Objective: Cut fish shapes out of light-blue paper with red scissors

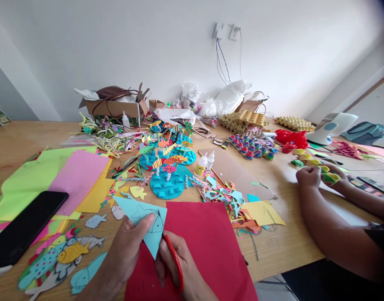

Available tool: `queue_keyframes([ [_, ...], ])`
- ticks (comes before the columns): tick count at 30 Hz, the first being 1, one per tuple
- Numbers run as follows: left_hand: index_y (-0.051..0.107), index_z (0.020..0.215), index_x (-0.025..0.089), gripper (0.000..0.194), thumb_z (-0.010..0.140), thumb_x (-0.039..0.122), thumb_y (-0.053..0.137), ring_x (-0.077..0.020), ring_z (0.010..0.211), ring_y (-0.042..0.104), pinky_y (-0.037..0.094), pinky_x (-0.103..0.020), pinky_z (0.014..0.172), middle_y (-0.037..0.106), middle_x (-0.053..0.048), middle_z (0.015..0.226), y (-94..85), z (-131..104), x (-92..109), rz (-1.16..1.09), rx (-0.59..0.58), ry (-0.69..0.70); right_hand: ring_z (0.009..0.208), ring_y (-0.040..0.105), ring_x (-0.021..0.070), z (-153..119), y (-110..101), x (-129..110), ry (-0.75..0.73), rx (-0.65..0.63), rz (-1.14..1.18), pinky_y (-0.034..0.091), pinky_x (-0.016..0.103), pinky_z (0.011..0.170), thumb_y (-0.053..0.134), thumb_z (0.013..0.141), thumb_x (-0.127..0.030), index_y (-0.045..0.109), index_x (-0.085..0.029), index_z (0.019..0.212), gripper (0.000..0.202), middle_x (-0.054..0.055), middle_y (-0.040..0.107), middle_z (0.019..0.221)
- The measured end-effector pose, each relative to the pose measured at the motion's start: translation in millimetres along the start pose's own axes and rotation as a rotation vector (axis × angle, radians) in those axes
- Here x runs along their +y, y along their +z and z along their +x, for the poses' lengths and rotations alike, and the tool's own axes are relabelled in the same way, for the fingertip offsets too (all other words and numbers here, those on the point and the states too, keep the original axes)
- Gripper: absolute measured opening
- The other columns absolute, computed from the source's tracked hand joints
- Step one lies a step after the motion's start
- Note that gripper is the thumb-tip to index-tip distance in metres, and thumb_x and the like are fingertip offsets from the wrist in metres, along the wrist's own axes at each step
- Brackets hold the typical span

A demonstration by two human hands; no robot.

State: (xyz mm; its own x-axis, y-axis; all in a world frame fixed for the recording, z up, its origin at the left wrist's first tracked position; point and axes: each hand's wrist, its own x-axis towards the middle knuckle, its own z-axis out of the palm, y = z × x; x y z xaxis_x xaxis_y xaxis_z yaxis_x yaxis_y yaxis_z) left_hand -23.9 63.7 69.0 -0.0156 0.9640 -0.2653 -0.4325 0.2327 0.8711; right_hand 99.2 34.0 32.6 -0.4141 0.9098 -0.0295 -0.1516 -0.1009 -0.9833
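Note:
My left hand (129, 238) pinches a light blue piece of paper (151, 240) with a fish outline drawn on it, thumb on top. Red-handled scissors (174, 261) are in my right hand (182, 255), their blades at the paper's lower right edge and partly hidden by it. Both hands are above a red sheet of paper (207, 238). To the left of my left hand lie several cut-out paper fish, among them a yellow one with dots (73, 252) and a blue one (88, 271).
A black phone (29, 225) rests on coloured paper sheets (80, 175) at left. Ahead stand glue bottles (201, 164) and blue discs (167, 184) with paper fish. Paper scraps (226, 196) lie right of them. At right, another person's hands (309, 177) hold a painted egg-carton strip (330, 175).

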Motion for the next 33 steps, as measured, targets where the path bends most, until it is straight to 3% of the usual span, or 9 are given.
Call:
queue_keyframes([
  [14, 0.058, 0.059, 0.021, 0.017, 0.061, 0.023, 0.075, -0.0117, 0.049, 0.054, 0.045, -0.019, 0.052, 0.062, 0.008, 0.052, 0.7, 0.4, -0.6, 0.017, 0.028, 0.005, 0.041, 0.034, 0.0066, -0.8, -2.6, -1.4, -0.012, 0.006, -0.041, 0.025, 0.017, 0.040, 0.037, 0.090, -0.062, 0.044, -0.017, 0.064, 0.052, -0.005, 0.040, 0.047],
  [25, 0.060, 0.061, 0.021, 0.017, 0.062, 0.025, 0.077, -0.0113, 0.048, 0.053, 0.046, -0.020, 0.052, 0.062, 0.008, 0.052, 2.3, -1.1, 0.0, -0.019, 0.017, -0.016, 0.040, 0.036, 0.0058, -0.4, -4.0, 13.4, -0.008, 0.016, -0.036, 0.026, 0.015, 0.039, 0.038, 0.092, -0.059, 0.043, -0.017, 0.063, 0.051, -0.004, 0.042, 0.047],
  [33, 0.059, 0.061, 0.021, 0.018, 0.059, 0.025, 0.077, -0.0121, 0.045, 0.052, 0.045, -0.022, 0.050, 0.062, 0.008, 0.050, 2.2, -0.6, 1.7, 0.042, 0.036, -0.001, 0.040, 0.035, 0.0063, -1.7, -3.1, 1.8, 0.016, 0.007, -0.055, 0.027, 0.016, 0.037, 0.039, 0.087, -0.066, 0.044, -0.018, 0.065, 0.053, -0.005, 0.040, 0.049],
])
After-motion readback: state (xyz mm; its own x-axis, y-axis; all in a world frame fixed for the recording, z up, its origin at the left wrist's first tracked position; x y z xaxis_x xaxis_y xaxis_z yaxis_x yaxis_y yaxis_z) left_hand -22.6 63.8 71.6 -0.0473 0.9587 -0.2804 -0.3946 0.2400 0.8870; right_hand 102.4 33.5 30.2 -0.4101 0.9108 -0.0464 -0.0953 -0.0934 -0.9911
